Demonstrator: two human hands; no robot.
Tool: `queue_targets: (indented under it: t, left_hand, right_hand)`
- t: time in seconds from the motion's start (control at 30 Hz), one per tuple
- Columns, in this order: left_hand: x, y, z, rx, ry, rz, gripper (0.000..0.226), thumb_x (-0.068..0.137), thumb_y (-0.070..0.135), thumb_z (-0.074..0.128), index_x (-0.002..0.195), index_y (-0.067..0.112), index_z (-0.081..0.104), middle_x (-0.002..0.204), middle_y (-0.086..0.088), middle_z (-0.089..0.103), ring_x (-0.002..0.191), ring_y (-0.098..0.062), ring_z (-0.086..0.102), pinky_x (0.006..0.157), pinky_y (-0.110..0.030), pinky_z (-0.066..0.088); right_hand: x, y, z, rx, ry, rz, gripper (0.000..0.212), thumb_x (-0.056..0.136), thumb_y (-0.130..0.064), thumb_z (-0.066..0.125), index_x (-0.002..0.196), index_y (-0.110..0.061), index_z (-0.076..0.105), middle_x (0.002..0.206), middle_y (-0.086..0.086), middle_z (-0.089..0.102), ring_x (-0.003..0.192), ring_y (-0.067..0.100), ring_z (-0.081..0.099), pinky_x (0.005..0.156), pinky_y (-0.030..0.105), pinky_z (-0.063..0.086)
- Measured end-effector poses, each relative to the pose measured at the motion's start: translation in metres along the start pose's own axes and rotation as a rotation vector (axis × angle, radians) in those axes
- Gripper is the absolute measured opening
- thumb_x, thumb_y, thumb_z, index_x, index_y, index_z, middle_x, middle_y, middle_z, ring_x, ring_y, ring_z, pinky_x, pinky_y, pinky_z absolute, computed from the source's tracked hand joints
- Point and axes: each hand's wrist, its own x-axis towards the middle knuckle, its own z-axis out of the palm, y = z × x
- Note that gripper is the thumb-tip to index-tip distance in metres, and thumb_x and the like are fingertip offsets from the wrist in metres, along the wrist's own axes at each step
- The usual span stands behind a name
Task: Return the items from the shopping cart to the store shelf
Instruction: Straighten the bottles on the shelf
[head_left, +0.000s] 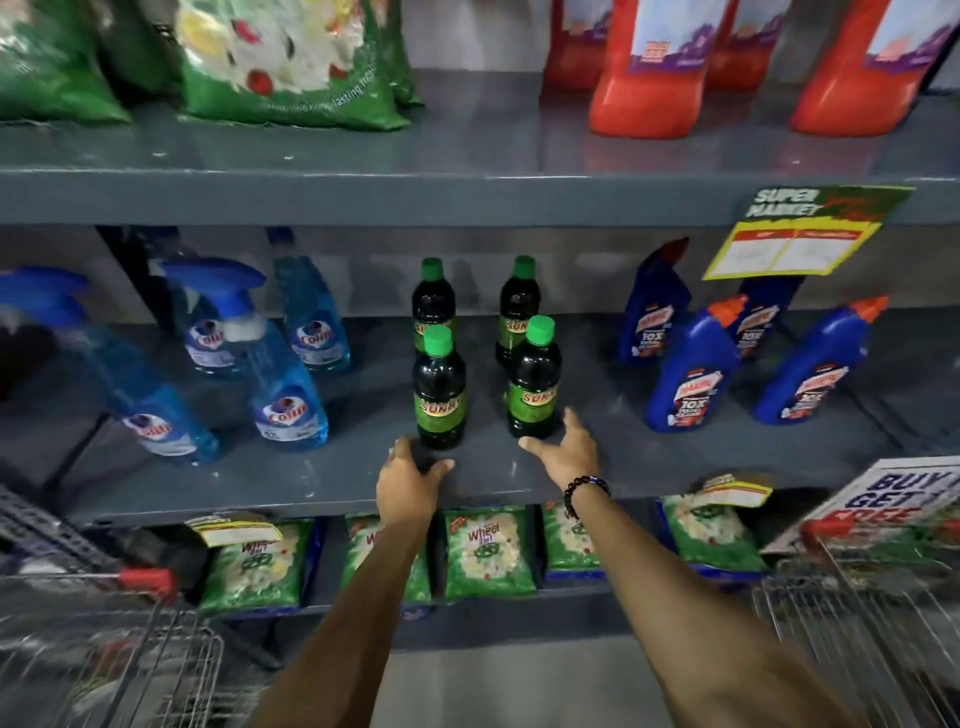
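Green-capped dark bottles are stood in two rows on the middle shelf (311, 483), labels outward, seemingly to match the stock. The front left bottle (439, 389) and front right bottle (534, 382) are set near the edge. The left hand (410, 480) is rested on the shelf, fingers curled, holding nothing. The right hand (563, 452) is spread open just beside the right bottle, possibly touching it.

"SUNNY" on green-capped bottle (439, 395)
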Motion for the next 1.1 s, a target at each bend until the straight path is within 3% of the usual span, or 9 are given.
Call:
queue_targets:
  t: [0.07, 0.17, 0.37, 0.87, 1.1]
  left_hand:
    - [0.008, 0.008, -0.004, -0.027, -0.027, -0.032, 0.060, 0.071, 0.032, 0.075, 0.118, 0.004, 0.049, 0.118, -0.019, 0.064, 0.110, -0.037, 0.058, 0.083, -0.041, 0.047]
    - [0.020, 0.015, 0.001, -0.042, -0.060, -0.067, 0.062, 0.064, 0.038, 0.079, 0.112, 0.011, 0.051, 0.110, -0.016, 0.068, 0.102, -0.037, 0.062, 0.082, -0.042, 0.053]
    - [0.028, 0.024, 0.013, 0.030, 0.051, -0.155, 0.057, 0.068, 0.044, 0.074, 0.108, 0.010, 0.051, 0.103, -0.016, 0.069, 0.103, -0.038, 0.060, 0.079, -0.046, 0.051]
    - [0.035, 0.026, 0.013, 0.115, 0.044, -0.136, 0.054, 0.071, 0.043, 0.072, 0.109, 0.012, 0.051, 0.108, -0.016, 0.069, 0.103, -0.038, 0.061, 0.082, -0.046, 0.050]
    - [0.035, 0.026, 0.014, 0.096, 0.055, -0.140, 0.054, 0.071, 0.041, 0.073, 0.112, 0.012, 0.051, 0.110, -0.016, 0.068, 0.105, -0.039, 0.059, 0.083, -0.045, 0.048]
  right_hand:
    - [0.005, -0.002, 0.006, 0.021, 0.013, -0.010, 0.091, 0.069, -0.023, 0.080, 0.143, -0.008, 0.029, 0.142, 0.012, 0.047, 0.132, 0.027, 0.043, 0.107, 0.038, 0.038]
    - [0.011, -0.001, 0.011, 0.025, 0.026, -0.020, 0.070, 0.065, -0.019, 0.081, 0.126, -0.007, 0.047, 0.125, 0.012, 0.062, 0.116, 0.028, 0.057, 0.093, 0.032, 0.045]
    - [0.018, -0.002, 0.012, -0.011, 0.055, -0.037, 0.053, 0.066, -0.021, 0.080, 0.111, -0.008, 0.055, 0.115, 0.012, 0.067, 0.108, 0.029, 0.061, 0.087, 0.034, 0.047]
    - [0.025, -0.005, 0.005, -0.094, 0.001, -0.032, 0.061, 0.069, -0.026, 0.079, 0.123, -0.014, 0.052, 0.124, 0.008, 0.064, 0.116, 0.028, 0.057, 0.098, 0.039, 0.047]
    - [0.025, -0.004, 0.004, -0.079, -0.004, -0.039, 0.059, 0.069, -0.022, 0.078, 0.121, -0.012, 0.052, 0.122, 0.010, 0.064, 0.113, 0.030, 0.059, 0.096, 0.039, 0.047]
